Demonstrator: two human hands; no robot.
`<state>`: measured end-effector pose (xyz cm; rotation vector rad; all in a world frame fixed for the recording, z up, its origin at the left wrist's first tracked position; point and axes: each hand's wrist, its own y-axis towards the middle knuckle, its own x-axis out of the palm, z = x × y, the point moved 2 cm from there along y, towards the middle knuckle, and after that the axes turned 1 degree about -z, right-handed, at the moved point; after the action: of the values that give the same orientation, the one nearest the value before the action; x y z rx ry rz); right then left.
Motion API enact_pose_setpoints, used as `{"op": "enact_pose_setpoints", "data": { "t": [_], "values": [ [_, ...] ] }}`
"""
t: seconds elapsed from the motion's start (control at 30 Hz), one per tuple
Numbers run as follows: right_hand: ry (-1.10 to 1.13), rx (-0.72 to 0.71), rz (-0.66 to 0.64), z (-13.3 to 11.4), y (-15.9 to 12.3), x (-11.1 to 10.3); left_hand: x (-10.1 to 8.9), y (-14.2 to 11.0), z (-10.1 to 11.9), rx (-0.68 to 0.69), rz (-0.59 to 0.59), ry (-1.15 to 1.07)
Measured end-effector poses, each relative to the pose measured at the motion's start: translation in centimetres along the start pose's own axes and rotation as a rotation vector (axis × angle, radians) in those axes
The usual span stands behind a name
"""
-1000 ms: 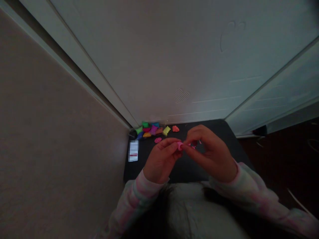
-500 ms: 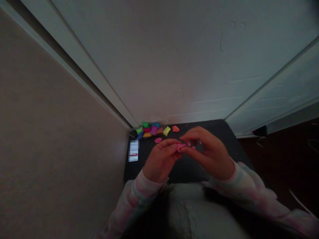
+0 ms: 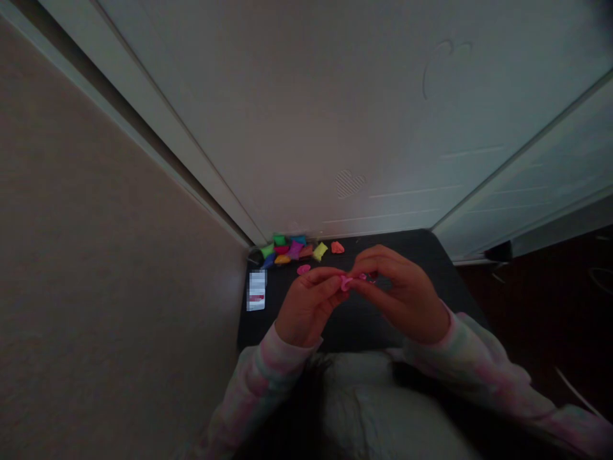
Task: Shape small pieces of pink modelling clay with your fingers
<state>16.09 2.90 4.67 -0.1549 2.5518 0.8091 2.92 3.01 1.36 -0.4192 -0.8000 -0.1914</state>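
Note:
Above the dark table, a small lump of pink modelling clay (image 3: 345,283) is pinched between my two hands. My left hand (image 3: 311,305) is closed on its left side, thumb and fingers together. From the right, the thumb and forefinger of my right hand (image 3: 400,287) press together on the clay's edge. Small pink clay pieces (image 3: 363,276) show behind the right fingers, partly hidden. A flat pink clay piece (image 3: 303,269) lies on the table beyond my left hand.
Several colourful clay packets (image 3: 295,249) lie at the table's back left, with a yellow packet (image 3: 320,251) and an orange-pink lump (image 3: 338,247) beside them. A lit phone (image 3: 257,289) rests at the left edge. A white panel (image 3: 306,128) rises behind the dark table (image 3: 412,246).
My right thumb and forefinger were apart and have closed together on the pink clay. My left hand keeps its hold almost unmoved.

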Motion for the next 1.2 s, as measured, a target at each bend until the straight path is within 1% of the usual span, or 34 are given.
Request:
{"op": "enact_pose_setpoints", "data": {
  "t": [0.13, 0.23, 0.33, 0.43, 0.5, 0.57, 0.67, 0.73, 0.87, 1.0, 1.13, 1.2],
  "values": [
    [0.026, 0.029, 0.013, -0.2, 0.0, 0.0, -0.3, 0.2, -0.2, 0.024, 0.026, 0.021],
    [0.064, 0.057, -0.013, -0.2, 0.0, 0.1, -0.4, 0.2, -0.3, 0.058, 0.036, 0.034],
    [0.127, 0.085, -0.041, -0.2, -0.1, 0.1, -0.4, 0.2, -0.3, 0.101, 0.037, 0.077],
    [0.215, 0.151, -0.055, -0.1, -0.1, 0.2, -0.6, 0.2, -0.3, 0.156, 0.036, 0.144],
    [0.287, 0.209, -0.079, 0.1, -0.1, 0.3, -0.8, 0.2, -0.2, 0.207, 0.014, 0.216],
    [0.352, 0.255, -0.104, 0.2, -0.2, 0.3, -1.1, 0.1, 0.0, 0.287, -0.038, 0.336],
    [0.433, 0.282, -0.116, 0.4, -0.3, 0.3, -1.3, -0.1, 0.5, 0.41, -0.122, 0.513],
    [0.484, 0.292, -0.118, 0.4, -0.4, 0.3, -1.3, -0.3, 0.7, 0.458, -0.135, 0.561],
    [0.537, 0.318, -0.132, 0.2, -0.2, 0.3, -1.0, -0.6, 1.0, 0.522, -0.12, 0.595],
    [0.598, 0.354, -0.125, 0.1, -0.1, 0.5, -0.6, -0.6, 0.9, 0.553, -0.147, 0.544],
    [0.755, 0.458, -0.107, 0.3, -0.4, 0.8, -0.5, -0.5, 0.5, 0.619, -0.183, 0.477],
    [0.824, 0.516, -0.07, 0.5, -0.5, 1.0, -0.6, -0.7, 0.5, 0.657, -0.167, 0.532]
  ]
}}
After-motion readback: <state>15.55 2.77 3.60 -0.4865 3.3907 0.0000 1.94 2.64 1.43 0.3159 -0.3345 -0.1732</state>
